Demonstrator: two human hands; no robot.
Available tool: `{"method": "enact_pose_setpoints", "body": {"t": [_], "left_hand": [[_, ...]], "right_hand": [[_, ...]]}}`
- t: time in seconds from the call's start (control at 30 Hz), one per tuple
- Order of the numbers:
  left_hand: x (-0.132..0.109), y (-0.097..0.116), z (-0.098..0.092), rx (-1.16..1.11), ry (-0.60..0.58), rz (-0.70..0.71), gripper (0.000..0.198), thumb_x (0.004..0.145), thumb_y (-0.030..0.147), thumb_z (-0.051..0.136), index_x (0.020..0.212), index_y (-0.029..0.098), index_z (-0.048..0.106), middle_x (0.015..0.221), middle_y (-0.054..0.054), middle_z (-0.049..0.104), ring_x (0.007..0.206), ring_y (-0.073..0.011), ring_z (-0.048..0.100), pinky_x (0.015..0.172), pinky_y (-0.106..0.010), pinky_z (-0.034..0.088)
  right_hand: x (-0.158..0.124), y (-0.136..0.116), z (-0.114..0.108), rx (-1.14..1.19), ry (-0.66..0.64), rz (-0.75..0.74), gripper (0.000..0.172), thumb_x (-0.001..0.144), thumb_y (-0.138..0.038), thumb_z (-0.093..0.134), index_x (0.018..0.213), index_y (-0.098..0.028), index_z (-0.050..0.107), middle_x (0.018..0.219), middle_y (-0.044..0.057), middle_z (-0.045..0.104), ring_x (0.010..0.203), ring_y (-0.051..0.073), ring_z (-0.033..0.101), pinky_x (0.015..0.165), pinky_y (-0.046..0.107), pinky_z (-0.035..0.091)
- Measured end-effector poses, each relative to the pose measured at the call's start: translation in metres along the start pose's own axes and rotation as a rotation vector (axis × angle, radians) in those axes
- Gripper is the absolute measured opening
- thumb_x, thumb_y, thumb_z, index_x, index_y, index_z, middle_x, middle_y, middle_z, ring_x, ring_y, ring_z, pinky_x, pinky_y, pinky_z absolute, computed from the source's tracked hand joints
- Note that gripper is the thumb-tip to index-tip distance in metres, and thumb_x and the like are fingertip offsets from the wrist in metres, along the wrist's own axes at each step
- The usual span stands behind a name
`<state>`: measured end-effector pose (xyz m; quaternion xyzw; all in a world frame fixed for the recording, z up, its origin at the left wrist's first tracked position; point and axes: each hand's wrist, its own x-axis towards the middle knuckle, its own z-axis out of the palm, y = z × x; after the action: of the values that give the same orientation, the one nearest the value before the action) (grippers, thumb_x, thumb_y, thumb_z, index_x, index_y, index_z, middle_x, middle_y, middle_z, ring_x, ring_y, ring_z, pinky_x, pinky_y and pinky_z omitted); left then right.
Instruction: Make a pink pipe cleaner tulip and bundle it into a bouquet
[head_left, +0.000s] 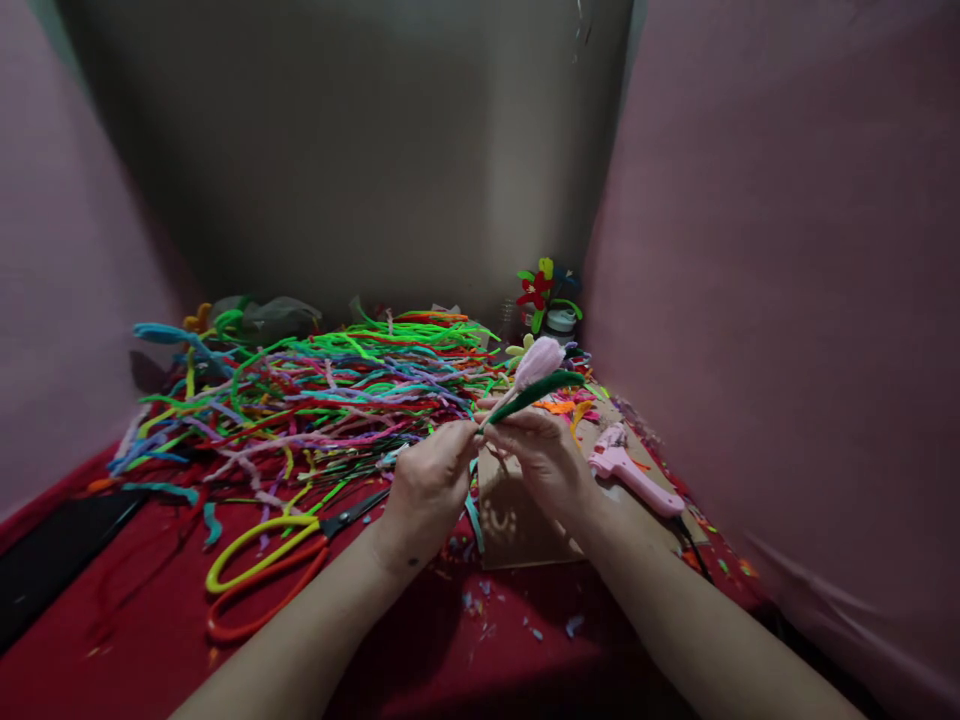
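A pipe cleaner flower [539, 364] with a pale pink bud and a long dark green leaf [536, 393] tilts up to the right between my hands. My left hand [429, 478] is closed with its fingertips pinching the stem near the leaf's base. Right against it, my right hand [546, 462] pinches the same spot, its fingers stretched along under the leaf. The fingers hide the lower end of the stem. Below my right hand lies a piece of brown cardboard [525, 530].
Loose coloured pipe cleaners [322, 390] are heaped at the back left. Yellow and orange-handled scissors [262, 575] lie at front left, near a black flat object [64, 550]. A pink glue gun [634, 475] rests on the cardboard. Finished flowers [536, 290] stand behind. Pink sheets [787, 300] flank the red cloth.
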<state>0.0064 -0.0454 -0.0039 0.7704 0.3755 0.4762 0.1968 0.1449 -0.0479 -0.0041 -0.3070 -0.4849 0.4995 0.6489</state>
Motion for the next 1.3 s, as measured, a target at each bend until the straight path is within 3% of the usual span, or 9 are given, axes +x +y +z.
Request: {"method": "enact_pose_setpoints", "body": {"t": [0.2,0.4,0.53,0.63,0.8,0.9,1.0,1.1,1.3], "left_hand": [[0.008,0.011,-0.002,-0.602,-0.129,-0.386,0.021,0.079,0.03,0.056,0.063,0.016,0.052,0.053,0.004,0.05,0.038,-0.0051,0.04,0.038,-0.018,0.028],[0.01,0.011,-0.007,-0.895,-0.291,-0.5,0.024,0.075,0.03,0.061,0.061,0.014,0.05,0.048,0.006,0.045,0.034,-0.0014,0.029,0.035,-0.016,0.021],[0.011,0.009,-0.009,-0.905,-0.412,-0.531,0.019,0.075,0.033,0.061,0.07,0.015,0.055,0.048,0.007,0.042,0.034,-0.0012,0.023,0.035,-0.016,0.017],[0.009,0.009,-0.008,-0.701,-0.347,-0.445,0.022,0.077,0.035,0.057,0.068,0.016,0.055,0.05,0.006,0.04,0.038,-0.0037,0.028,0.038,-0.018,0.022],[0.005,0.005,-0.003,-0.138,-0.102,0.002,0.011,0.079,0.027,0.054,0.076,0.019,0.061,0.068,-0.002,0.055,0.064,-0.0129,0.05,0.062,-0.023,0.039],[0.004,0.001,-0.001,-0.033,-0.04,0.071,0.011,0.08,0.023,0.052,0.078,0.02,0.063,0.067,-0.001,0.056,0.063,-0.0127,0.05,0.064,-0.023,0.038],[0.005,0.0,0.0,-0.148,-0.045,-0.081,0.016,0.08,0.025,0.052,0.071,0.019,0.063,0.054,0.003,0.049,0.05,-0.0094,0.044,0.053,-0.021,0.035],[0.008,0.002,-0.001,-0.42,-0.115,-0.295,0.019,0.077,0.031,0.056,0.065,0.017,0.06,0.049,0.005,0.046,0.043,-0.0073,0.04,0.044,-0.02,0.031],[0.014,0.004,-0.004,-0.772,-0.229,-0.5,0.025,0.071,0.033,0.065,0.059,0.014,0.053,0.05,0.004,0.048,0.038,-0.0031,0.035,0.037,-0.017,0.022]], "right_hand": [[0.005,-0.008,-0.011,-0.12,-0.215,-0.023,0.021,0.07,-0.036,0.071,0.09,-0.03,0.073,0.112,0.002,0.062,0.11,0.022,0.05,0.097,0.04,0.036],[0.006,-0.013,-0.02,-0.217,-0.287,-0.056,0.024,0.072,-0.037,0.069,0.096,-0.035,0.071,0.119,0.0,0.058,0.118,0.023,0.044,0.103,0.043,0.029],[0.004,-0.012,-0.02,-0.172,-0.272,-0.086,0.018,0.071,-0.032,0.071,0.089,-0.031,0.073,0.118,0.001,0.058,0.118,0.024,0.044,0.101,0.042,0.032],[0.003,-0.01,-0.018,-0.125,-0.2,-0.046,0.015,0.068,-0.031,0.072,0.082,-0.028,0.074,0.117,0.002,0.059,0.115,0.025,0.046,0.096,0.041,0.036],[0.002,-0.005,-0.011,-0.091,-0.06,-0.014,0.013,0.064,-0.031,0.074,0.076,-0.025,0.074,0.108,0.002,0.063,0.107,0.024,0.051,0.09,0.038,0.038],[0.001,0.0,-0.006,-0.075,-0.015,-0.036,0.008,0.064,-0.028,0.074,0.072,-0.026,0.073,0.097,0.002,0.065,0.101,0.022,0.053,0.087,0.037,0.04],[0.002,0.003,-0.001,-0.014,0.02,-0.021,0.008,0.061,-0.028,0.076,0.067,-0.025,0.072,0.087,0.002,0.066,0.092,0.021,0.056,0.084,0.037,0.042],[0.002,0.004,0.0,0.052,0.014,-0.008,0.011,0.06,-0.027,0.077,0.07,-0.025,0.073,0.088,0.001,0.066,0.088,0.02,0.057,0.081,0.036,0.043],[0.004,-0.002,-0.007,-0.013,-0.145,-0.006,0.011,0.066,-0.029,0.074,0.077,-0.028,0.074,0.1,0.002,0.065,0.096,0.02,0.056,0.086,0.037,0.044]]}}
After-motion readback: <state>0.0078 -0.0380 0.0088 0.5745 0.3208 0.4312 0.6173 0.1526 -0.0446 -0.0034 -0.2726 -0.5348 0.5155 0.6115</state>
